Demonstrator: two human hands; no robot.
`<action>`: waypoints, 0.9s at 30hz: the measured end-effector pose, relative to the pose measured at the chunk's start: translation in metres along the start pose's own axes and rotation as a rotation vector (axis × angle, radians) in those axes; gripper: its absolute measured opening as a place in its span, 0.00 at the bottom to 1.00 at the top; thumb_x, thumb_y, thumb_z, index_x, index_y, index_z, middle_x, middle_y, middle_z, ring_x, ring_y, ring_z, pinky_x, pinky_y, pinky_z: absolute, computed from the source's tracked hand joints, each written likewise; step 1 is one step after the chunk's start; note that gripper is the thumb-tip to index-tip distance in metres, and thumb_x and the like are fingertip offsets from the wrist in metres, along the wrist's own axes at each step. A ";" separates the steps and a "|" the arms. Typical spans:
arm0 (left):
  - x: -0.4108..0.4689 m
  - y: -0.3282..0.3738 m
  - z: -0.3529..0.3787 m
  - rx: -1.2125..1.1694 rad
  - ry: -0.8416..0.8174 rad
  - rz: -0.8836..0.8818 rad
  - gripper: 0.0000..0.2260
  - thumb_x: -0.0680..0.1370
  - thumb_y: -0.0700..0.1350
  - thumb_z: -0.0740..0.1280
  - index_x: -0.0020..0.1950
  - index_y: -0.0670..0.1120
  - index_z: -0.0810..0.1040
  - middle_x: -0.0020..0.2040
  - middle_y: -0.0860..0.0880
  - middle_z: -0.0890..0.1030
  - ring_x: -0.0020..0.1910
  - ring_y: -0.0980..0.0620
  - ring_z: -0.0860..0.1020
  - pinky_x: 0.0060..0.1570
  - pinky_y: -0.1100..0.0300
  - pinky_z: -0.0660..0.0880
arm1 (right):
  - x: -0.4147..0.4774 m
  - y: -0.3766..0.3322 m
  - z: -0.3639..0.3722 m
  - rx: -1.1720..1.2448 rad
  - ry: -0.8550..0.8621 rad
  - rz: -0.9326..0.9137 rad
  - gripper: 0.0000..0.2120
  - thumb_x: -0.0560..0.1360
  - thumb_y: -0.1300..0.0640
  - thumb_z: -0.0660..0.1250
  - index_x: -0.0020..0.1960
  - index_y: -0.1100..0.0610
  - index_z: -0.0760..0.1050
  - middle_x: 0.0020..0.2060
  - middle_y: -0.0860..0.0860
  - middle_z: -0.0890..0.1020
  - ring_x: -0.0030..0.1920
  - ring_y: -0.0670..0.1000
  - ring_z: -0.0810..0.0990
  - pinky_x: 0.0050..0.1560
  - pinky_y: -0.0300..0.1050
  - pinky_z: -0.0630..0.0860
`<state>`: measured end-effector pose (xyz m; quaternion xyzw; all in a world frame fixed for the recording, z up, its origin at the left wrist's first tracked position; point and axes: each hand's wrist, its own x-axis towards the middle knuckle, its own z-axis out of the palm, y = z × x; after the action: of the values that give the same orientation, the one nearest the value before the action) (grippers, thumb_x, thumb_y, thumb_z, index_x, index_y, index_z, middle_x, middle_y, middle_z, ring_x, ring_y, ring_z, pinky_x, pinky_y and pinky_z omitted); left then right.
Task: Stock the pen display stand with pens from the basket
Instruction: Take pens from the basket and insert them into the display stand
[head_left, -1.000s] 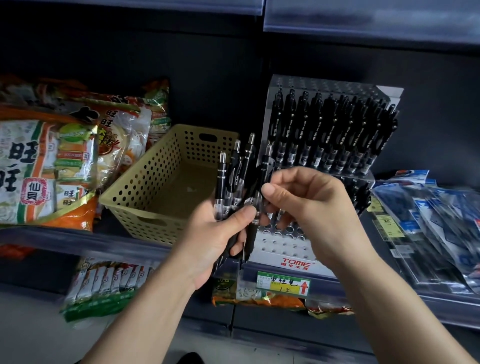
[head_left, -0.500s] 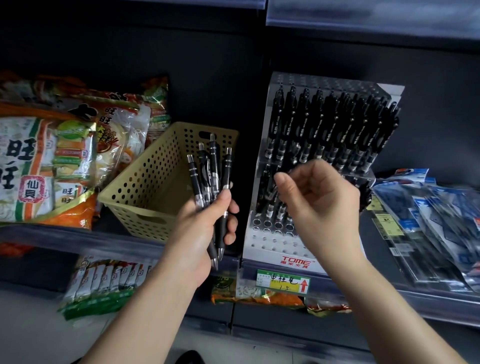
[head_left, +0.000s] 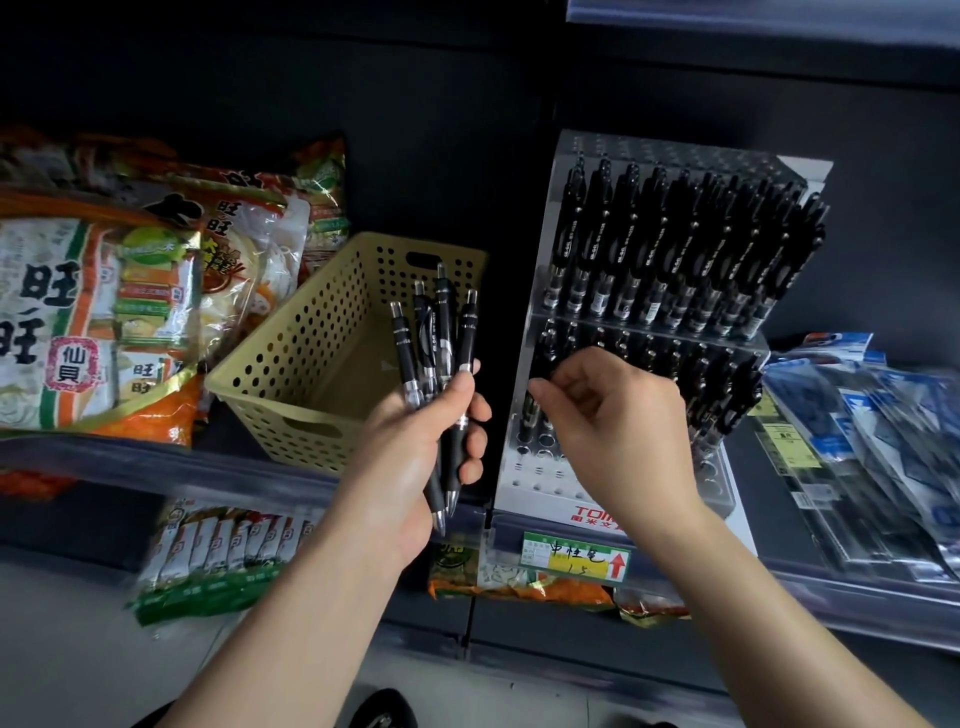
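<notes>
A bundle of four black pens (head_left: 441, 374) is clenched upright in the left hand (head_left: 415, 457), tips down, just in front of the yellow perforated basket (head_left: 311, 364), whose visible floor appears bare. At the pen display stand (head_left: 540, 467), the right hand (head_left: 618, 421) is curled against the left end of the lower tier, its fingertips (head_left: 540, 387) pinched at what seems to be a single black pen (head_left: 530, 421) being seated in a hole; how firmly that pen is gripped cannot be told, since most of it is hidden by the hand. The stand's upper tier is seen packed with black pens, and the lower tier is largely filled along its back rows, while several front rows of holes are left open. The stocking is judged to be well advanced: the basket seems emptied, and what is left appears to be the handful in the left hand, plus the pen now being placed. Snack packets (head_left: 104, 312) are stacked to the left of the basket, and packaged stationery (head_left: 857, 441) is laid out to the right of the stand.
</notes>
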<state>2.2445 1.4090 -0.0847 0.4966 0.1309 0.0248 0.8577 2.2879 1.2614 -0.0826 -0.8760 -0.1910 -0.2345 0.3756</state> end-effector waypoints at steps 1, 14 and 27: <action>0.000 0.000 0.000 0.000 -0.002 -0.003 0.23 0.69 0.46 0.69 0.60 0.38 0.74 0.34 0.48 0.78 0.28 0.53 0.72 0.22 0.62 0.67 | -0.001 0.001 0.002 -0.011 -0.005 0.002 0.09 0.74 0.54 0.71 0.37 0.56 0.77 0.24 0.46 0.77 0.25 0.47 0.75 0.29 0.46 0.75; -0.004 0.001 0.001 0.013 -0.034 -0.016 0.09 0.77 0.41 0.65 0.52 0.37 0.77 0.37 0.45 0.80 0.30 0.51 0.73 0.23 0.61 0.67 | -0.002 0.004 0.004 -0.107 -0.058 0.025 0.14 0.73 0.48 0.71 0.35 0.55 0.73 0.23 0.46 0.75 0.23 0.47 0.73 0.27 0.45 0.74; -0.011 -0.004 0.007 -0.008 -0.363 -0.034 0.06 0.74 0.44 0.68 0.42 0.42 0.80 0.35 0.44 0.79 0.25 0.53 0.70 0.24 0.63 0.66 | 0.010 -0.017 -0.029 1.091 -0.361 0.445 0.04 0.68 0.57 0.70 0.40 0.57 0.79 0.30 0.54 0.77 0.29 0.51 0.76 0.25 0.38 0.69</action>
<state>2.2355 1.3993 -0.0829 0.4874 -0.0180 -0.0792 0.8694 2.2798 1.2522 -0.0501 -0.6024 -0.1567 0.1330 0.7713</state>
